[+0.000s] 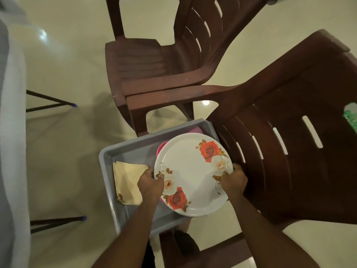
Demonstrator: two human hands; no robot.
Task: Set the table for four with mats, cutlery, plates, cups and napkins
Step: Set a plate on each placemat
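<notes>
Both forearms enter from the lower edge. Left hand [151, 183] grips the left rim of a white plate [194, 176] printed with orange roses, thumb on top; right hand [233, 180] has an equal grip on the right rim. Plate sits over a grey tray [123, 149], covering pink items (identity cannot be told). Folded beige napkins [127, 181] lie in the tray's left part. Tray rests on the seat of a brown plastic chair [289, 144]; a second chair [154, 62] stands beyond. White-covered desk [11, 132] at left edge.
</notes>
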